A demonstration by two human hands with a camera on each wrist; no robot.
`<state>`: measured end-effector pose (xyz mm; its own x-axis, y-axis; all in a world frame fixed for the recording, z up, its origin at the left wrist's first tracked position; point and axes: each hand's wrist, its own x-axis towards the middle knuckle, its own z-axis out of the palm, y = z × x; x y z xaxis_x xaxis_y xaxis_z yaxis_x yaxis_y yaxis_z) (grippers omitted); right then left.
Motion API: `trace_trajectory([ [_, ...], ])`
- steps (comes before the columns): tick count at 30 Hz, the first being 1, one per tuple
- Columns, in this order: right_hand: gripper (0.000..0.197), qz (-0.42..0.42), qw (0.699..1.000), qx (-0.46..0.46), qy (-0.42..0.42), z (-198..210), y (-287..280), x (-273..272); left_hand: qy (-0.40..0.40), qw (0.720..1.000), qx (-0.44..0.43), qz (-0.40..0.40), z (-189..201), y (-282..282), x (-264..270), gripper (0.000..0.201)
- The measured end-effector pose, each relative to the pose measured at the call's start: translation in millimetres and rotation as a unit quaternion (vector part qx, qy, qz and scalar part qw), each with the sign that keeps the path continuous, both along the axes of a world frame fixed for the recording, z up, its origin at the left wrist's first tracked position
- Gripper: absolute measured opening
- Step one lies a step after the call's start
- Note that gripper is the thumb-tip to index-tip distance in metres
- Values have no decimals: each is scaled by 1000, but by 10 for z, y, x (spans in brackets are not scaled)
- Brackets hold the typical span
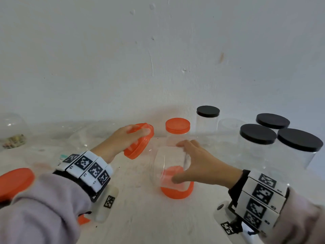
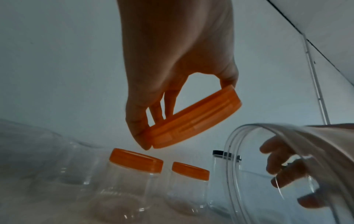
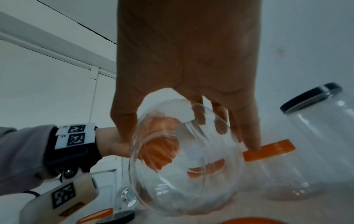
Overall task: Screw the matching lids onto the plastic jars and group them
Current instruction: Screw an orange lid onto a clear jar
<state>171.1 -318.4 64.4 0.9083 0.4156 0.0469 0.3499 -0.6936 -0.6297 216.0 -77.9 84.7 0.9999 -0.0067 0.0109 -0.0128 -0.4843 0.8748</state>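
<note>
My left hand [image 1: 137,136] grips an orange lid [image 1: 140,148] by its rim, tilted and lifted off the table; in the left wrist view the lid [image 2: 195,121] sits between thumb and fingers. My right hand [image 1: 179,161] is wrapped round a clear, lidless jar [image 1: 161,162], tilted, with its open mouth [image 2: 235,136] towards the left hand. Lid and jar mouth are apart. The right wrist view shows the jar [image 3: 182,166] between thumb and fingers. Another orange lid [image 1: 176,191] lies flat on the table under the held jar.
A jar with an orange lid [image 1: 177,125] stands behind the hands. Several black-lidded jars [image 1: 258,134] cluster at the right. A loose orange lid [image 1: 15,180] lies at the near left. Clear lidless jars [image 1: 98,132] stand at the back left, by the wall.
</note>
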Motion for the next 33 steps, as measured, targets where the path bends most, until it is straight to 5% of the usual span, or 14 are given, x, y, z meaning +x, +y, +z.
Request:
trace_trajectory([
  [3,94,8,1000,-4,1,-88,182,-41,1,1000,18,3,37,166,-162,69],
  [9,106,44,993,-37,103,-286,492,-70,4,999,30,16,-25,444,-405,53],
  [12,118,59,983,-36,170,-384,612,-73,12,999,26,31,-87,546,-478,75],
  [18,112,82,961,17,262,-497,753,-21,9,998,37,40,-157,606,-582,89],
  [23,99,77,962,12,262,-549,792,43,16,996,80,39,-202,586,-615,92],
  [27,108,81,965,5,250,-558,750,124,25,992,126,4,-204,515,-643,102],
  [33,117,83,965,-9,249,-570,689,186,14,978,203,-54,-237,315,-664,90],
])
